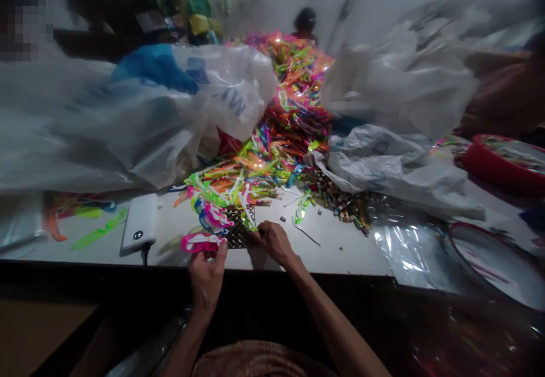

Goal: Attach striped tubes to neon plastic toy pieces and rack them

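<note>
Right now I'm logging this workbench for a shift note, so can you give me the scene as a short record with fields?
setting: white table piled with goods and bags
left hand: left hand pinches a pink plastic piece at the table's near edge
right hand: right hand rests on a dark perforated grid, fingers closed on a small item I cannot make out
centre: heap of neon plastic pieces
left side: white power bank, large clear plastic bag
right side: red basin, round tray, crumpled white bags
</note>
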Demonstrator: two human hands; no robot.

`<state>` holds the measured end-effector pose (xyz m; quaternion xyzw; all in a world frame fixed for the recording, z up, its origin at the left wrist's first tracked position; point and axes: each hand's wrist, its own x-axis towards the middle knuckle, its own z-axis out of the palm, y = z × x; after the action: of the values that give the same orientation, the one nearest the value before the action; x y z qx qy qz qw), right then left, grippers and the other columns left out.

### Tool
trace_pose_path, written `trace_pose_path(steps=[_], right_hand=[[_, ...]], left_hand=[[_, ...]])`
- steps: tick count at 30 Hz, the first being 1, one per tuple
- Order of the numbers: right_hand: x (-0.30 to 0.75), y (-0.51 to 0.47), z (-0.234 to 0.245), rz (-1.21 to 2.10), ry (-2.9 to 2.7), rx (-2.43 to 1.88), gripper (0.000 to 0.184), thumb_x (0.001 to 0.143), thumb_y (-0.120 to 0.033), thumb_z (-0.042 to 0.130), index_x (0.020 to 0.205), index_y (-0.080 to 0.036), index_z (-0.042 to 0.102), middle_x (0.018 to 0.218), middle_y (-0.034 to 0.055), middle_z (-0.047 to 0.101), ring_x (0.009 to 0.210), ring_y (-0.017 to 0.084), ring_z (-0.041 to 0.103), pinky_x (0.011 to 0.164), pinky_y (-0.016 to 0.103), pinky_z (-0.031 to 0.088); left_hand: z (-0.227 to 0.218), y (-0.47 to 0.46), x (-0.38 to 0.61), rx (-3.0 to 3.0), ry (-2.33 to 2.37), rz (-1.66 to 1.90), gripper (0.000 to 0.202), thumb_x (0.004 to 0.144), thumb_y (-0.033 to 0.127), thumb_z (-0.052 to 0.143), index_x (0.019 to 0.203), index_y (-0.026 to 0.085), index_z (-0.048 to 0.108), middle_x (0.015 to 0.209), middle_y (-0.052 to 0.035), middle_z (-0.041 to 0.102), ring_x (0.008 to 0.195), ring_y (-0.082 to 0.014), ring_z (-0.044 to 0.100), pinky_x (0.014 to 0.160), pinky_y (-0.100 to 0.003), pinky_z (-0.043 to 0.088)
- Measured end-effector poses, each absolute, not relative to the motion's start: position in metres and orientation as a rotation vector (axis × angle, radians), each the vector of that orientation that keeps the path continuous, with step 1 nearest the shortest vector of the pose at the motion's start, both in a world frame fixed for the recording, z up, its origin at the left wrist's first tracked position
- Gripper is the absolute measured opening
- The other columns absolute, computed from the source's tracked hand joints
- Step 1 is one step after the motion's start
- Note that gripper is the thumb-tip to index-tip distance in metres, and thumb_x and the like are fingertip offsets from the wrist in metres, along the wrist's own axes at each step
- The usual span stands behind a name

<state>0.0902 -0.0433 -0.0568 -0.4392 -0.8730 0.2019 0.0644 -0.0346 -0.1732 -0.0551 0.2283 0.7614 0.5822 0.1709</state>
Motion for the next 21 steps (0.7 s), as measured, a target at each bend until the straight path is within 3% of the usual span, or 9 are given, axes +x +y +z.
trace_pose_path(steps=[7, 12, 14, 18, 21], right_hand=[[0.077, -0.052, -0.045, 0.605, -2.72, -1.31, 0.019, 0.085, -0.031, 0.052, 0.079, -0.017, 0.063, 0.086, 0.0042, 0.064, 0.072, 0.014, 0.057, 0.056, 0.025, 0.025], [0.067, -0.064, -0.041, 0.699, -2.795, -1.245, 0.016, 0.084, -0.028, 0.052, 0.081, -0.017, 0.064, 0.088, 0.005, 0.065, 0.075, 0.016, 0.059, 0.058, 0.025, 0.029], [0.058, -0.071, -0.043, 0.73, -2.811, -1.222, 0.016, 0.085, -0.025, 0.05, 0.085, -0.017, 0.063, 0.089, 0.0053, 0.065, 0.075, 0.016, 0.06, 0.059, 0.025, 0.031], [0.043, -0.075, -0.046, 0.741, -2.795, -1.263, 0.017, 0.086, -0.025, 0.048, 0.09, -0.017, 0.063, 0.092, 0.0059, 0.064, 0.076, 0.016, 0.06, 0.059, 0.025, 0.032], [0.045, -0.062, -0.044, 0.723, -2.747, -1.309, 0.016, 0.085, -0.027, 0.051, 0.085, -0.018, 0.063, 0.09, 0.0049, 0.063, 0.075, 0.015, 0.059, 0.058, 0.024, 0.031]], left_hand=[[-0.069, -0.18, -0.041, 0.643, 2.347, 1.538, 0.033, 0.061, 0.045, 0.067, 0.051, 0.016, 0.054, 0.046, 0.0, 0.053, 0.045, -0.0159, 0.052, 0.046, -0.026, 0.043], [-0.088, -0.186, -0.045, 0.66, 2.449, 1.601, 0.034, 0.06, 0.046, 0.065, 0.065, 0.013, 0.062, 0.06, -0.0063, 0.063, 0.059, -0.021, 0.06, 0.057, -0.031, 0.049], [-0.093, -0.197, -0.049, 0.669, 2.585, 1.566, 0.031, 0.064, 0.045, 0.063, 0.065, 0.014, 0.063, 0.049, -0.0029, 0.056, 0.052, -0.0195, 0.057, 0.056, -0.031, 0.049], [-0.098, -0.209, -0.057, 0.849, 2.632, 1.389, 0.022, 0.069, 0.036, 0.058, 0.07, 0.016, 0.068, 0.027, 0.0073, 0.024, 0.031, -0.0135, 0.038, 0.045, -0.028, 0.042], [-0.096, -0.199, -0.065, 0.979, 2.59, 1.31, 0.024, 0.07, 0.037, 0.056, 0.07, 0.017, 0.069, 0.027, 0.0069, 0.024, 0.031, -0.0135, 0.037, 0.044, -0.027, 0.041]])
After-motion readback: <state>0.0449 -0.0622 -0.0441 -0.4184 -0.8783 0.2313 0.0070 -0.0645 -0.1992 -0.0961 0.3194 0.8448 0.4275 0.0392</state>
